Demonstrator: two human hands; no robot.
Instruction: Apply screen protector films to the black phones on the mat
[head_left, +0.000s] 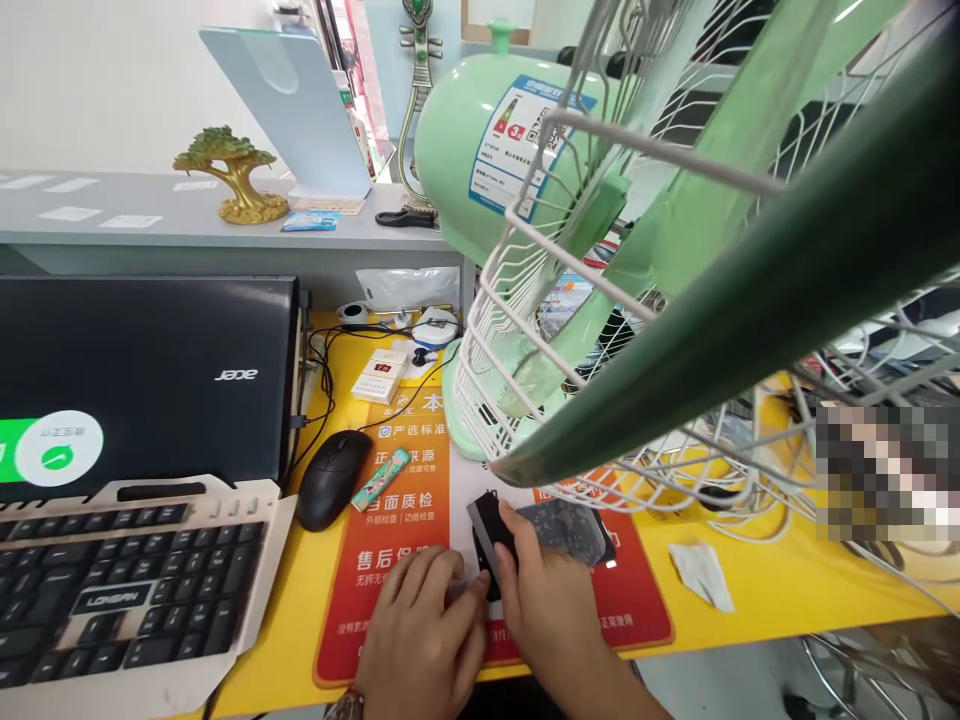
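Note:
My right hand (544, 600) grips a small flat black device (487, 530) by its near end, thumb on top. My left hand (424, 630) sits right beside it, fingers curled against the device's lower edge and resting on the red mat (390, 540). A dark patterned pouch or cloth (570, 528) lies just behind my right hand. Both hands are at the front edge of the yellow desk (750, 600). What my left fingers pinch is hidden.
A green fan with a white wire guard (540, 300) looms close above the hands. To the left are a black mouse (334, 478), a keyboard (127, 590) and a monitor (142, 370). A crumpled tissue (701, 575) lies at right, a cigarette pack (381, 377) behind.

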